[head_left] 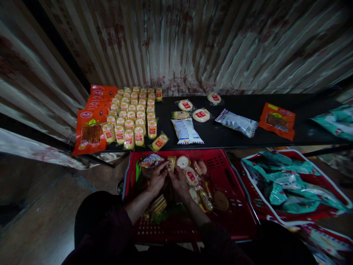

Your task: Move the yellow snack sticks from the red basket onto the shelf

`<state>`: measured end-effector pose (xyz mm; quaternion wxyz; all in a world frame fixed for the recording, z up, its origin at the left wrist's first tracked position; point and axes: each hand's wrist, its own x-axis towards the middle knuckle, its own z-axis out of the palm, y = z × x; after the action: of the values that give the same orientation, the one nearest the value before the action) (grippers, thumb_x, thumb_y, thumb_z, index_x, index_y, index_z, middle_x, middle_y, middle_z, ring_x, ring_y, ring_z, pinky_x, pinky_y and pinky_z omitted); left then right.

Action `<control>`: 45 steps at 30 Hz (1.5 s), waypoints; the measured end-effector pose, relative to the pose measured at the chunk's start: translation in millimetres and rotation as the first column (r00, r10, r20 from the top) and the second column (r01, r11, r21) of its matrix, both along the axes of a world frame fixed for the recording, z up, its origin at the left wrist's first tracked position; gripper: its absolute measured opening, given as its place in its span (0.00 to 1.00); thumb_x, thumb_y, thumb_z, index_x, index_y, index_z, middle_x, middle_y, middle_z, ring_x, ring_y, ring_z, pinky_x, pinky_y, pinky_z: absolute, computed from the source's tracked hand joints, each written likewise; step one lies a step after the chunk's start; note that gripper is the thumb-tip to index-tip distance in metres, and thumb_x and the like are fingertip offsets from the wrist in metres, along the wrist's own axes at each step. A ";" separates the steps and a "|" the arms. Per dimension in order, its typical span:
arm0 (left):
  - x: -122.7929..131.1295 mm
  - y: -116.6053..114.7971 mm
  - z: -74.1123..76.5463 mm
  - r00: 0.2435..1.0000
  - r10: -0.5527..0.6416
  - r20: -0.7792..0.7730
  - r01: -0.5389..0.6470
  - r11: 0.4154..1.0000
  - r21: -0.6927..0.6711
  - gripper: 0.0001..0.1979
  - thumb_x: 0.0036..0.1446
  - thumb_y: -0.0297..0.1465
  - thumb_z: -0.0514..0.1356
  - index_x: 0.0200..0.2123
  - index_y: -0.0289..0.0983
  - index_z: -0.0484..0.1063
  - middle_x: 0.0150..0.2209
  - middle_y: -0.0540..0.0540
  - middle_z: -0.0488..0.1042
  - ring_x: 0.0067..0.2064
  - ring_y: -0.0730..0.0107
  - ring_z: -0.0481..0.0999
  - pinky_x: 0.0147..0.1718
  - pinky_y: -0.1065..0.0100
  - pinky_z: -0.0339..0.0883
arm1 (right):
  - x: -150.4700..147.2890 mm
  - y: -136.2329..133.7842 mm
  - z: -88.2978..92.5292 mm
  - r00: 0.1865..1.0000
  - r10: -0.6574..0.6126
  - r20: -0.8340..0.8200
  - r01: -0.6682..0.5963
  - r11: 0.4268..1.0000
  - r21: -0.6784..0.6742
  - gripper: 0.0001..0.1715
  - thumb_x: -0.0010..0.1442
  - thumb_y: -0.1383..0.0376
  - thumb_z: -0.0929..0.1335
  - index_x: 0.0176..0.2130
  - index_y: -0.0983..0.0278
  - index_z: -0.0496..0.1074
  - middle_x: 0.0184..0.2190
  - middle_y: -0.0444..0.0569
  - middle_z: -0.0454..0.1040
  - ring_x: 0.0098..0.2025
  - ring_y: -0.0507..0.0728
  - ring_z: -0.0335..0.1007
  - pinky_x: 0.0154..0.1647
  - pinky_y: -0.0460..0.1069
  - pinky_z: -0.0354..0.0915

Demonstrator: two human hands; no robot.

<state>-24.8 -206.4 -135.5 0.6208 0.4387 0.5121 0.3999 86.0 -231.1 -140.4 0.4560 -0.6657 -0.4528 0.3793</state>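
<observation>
Above the red basket, my left hand and my right hand come together at a small wrapped snack cake. The fingers of both hands are closed on its clear, yellowish wrapper, from either side. Beneath and around them lie loose snacks: round wrapped crackers by my right hand, a blue-and-white bag beyond my left hand, and a stack of biscuits under my left wrist. Part of the basket's contents is hidden by my hands and forearms.
On the black shelf stand rows of wrapped cakes, orange packets, white-and-blue bags and several round crackers. Another basket with teal bags sits at the right. Pleated curtains hang behind the shelf.
</observation>
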 end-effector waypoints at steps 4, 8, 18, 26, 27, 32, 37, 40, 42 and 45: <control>3.0 -1.6 -4.7 0.994 0.067 -0.081 -0.070 0.997 -0.040 0.25 0.50 0.20 0.56 0.52 0.39 0.72 0.47 0.44 0.76 0.46 0.68 0.74 0.48 0.64 0.69 | 6.2 -1.0 -16.7 0.985 -0.097 -0.145 0.082 0.991 -0.102 0.27 0.54 0.49 0.67 0.47 0.62 0.74 0.45 0.52 0.77 0.49 0.62 0.70 0.53 0.57 0.64; 5.0 -2.3 -8.2 0.997 0.055 -0.047 -0.057 0.997 -0.042 0.19 0.52 0.22 0.55 0.47 0.38 0.74 0.47 0.44 0.75 0.43 0.68 0.74 0.34 0.71 0.72 | 10.6 -0.1 -18.2 0.940 -0.152 -0.304 0.101 0.979 -0.178 0.32 0.49 0.49 0.69 0.49 0.64 0.73 0.46 0.53 0.77 0.47 0.61 0.72 0.51 0.55 0.66; 4.1 -4.7 -10.2 0.992 0.043 -0.120 -0.040 0.999 0.024 0.18 0.53 0.21 0.54 0.45 0.38 0.75 0.46 0.44 0.76 0.47 0.68 0.74 0.49 0.62 0.70 | 7.7 0.6 -4.5 0.954 -0.169 -0.246 0.110 0.965 -0.236 0.32 0.51 0.48 0.67 0.49 0.65 0.74 0.48 0.53 0.77 0.50 0.62 0.71 0.51 0.54 0.66; 4.0 -3.6 -4.0 0.988 0.019 -0.151 -0.015 0.999 0.029 0.19 0.52 0.20 0.54 0.45 0.39 0.75 0.45 0.46 0.76 0.47 0.68 0.74 0.53 0.59 0.67 | 8.5 1.7 -16.2 0.958 -0.154 -0.243 0.111 0.977 -0.183 0.34 0.51 0.46 0.67 0.48 0.67 0.74 0.44 0.56 0.78 0.47 0.64 0.73 0.48 0.57 0.68; 4.3 -3.6 -3.7 0.988 0.022 -0.156 -0.018 1.000 0.025 0.19 0.52 0.21 0.54 0.45 0.39 0.75 0.45 0.46 0.76 0.47 0.68 0.74 0.53 0.59 0.67 | 8.4 1.5 -17.1 0.959 -0.154 -0.237 0.116 0.979 -0.168 0.33 0.52 0.46 0.67 0.48 0.67 0.74 0.44 0.56 0.78 0.46 0.64 0.73 0.48 0.57 0.69; 3.3 -4.0 -3.5 0.983 0.019 -0.181 -0.016 1.000 0.016 0.19 0.53 0.22 0.54 0.46 0.38 0.75 0.45 0.45 0.75 0.46 0.68 0.74 0.51 0.61 0.67 | 8.7 1.4 -22.2 0.971 -0.139 -0.194 0.112 0.983 -0.143 0.31 0.53 0.48 0.67 0.48 0.66 0.74 0.46 0.56 0.77 0.48 0.64 0.72 0.53 0.59 0.66; 1.3 -4.5 1.2 0.961 -0.008 -0.277 0.026 0.998 0.059 0.21 0.51 0.21 0.54 0.48 0.39 0.74 0.43 0.46 0.75 0.43 0.68 0.72 0.50 0.61 0.67 | 7.8 2.3 -23.2 0.976 -0.140 -0.168 0.119 0.984 -0.132 0.31 0.53 0.48 0.67 0.48 0.67 0.74 0.46 0.56 0.77 0.49 0.64 0.72 0.53 0.59 0.65; 1.5 -5.5 4.5 0.952 -0.013 -0.306 0.048 0.993 0.107 0.25 0.49 0.20 0.55 0.51 0.40 0.72 0.43 0.46 0.75 0.44 0.67 0.72 0.52 0.61 0.65 | 6.4 2.0 -23.3 0.977 -0.120 -0.175 0.105 0.990 -0.092 0.30 0.54 0.49 0.66 0.48 0.65 0.74 0.45 0.54 0.78 0.47 0.63 0.73 0.50 0.57 0.67; 1.7 -6.3 5.8 0.955 -0.026 -0.297 0.067 0.990 0.128 0.26 0.49 0.20 0.54 0.52 0.41 0.72 0.45 0.46 0.74 0.46 0.67 0.72 0.54 0.61 0.63 | 5.2 1.6 -23.3 0.979 -0.105 -0.172 0.096 0.993 -0.062 0.29 0.55 0.49 0.66 0.49 0.64 0.74 0.44 0.53 0.78 0.47 0.62 0.73 0.49 0.57 0.68; 1.4 -6.6 6.0 0.962 -0.033 -0.270 0.061 0.993 0.097 0.24 0.51 0.22 0.55 0.51 0.40 0.72 0.50 0.45 0.73 0.49 0.66 0.71 0.55 0.61 0.62 | 2.6 1.1 -21.2 0.979 -0.109 -0.173 0.102 0.994 -0.050 0.29 0.55 0.49 0.66 0.50 0.63 0.73 0.45 0.53 0.78 0.48 0.62 0.72 0.51 0.58 0.67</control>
<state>-23.4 -213.0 -129.5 0.5314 0.5326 0.5590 0.3484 88.6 -230.0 -161.7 0.4998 -0.6620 -0.3673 0.4208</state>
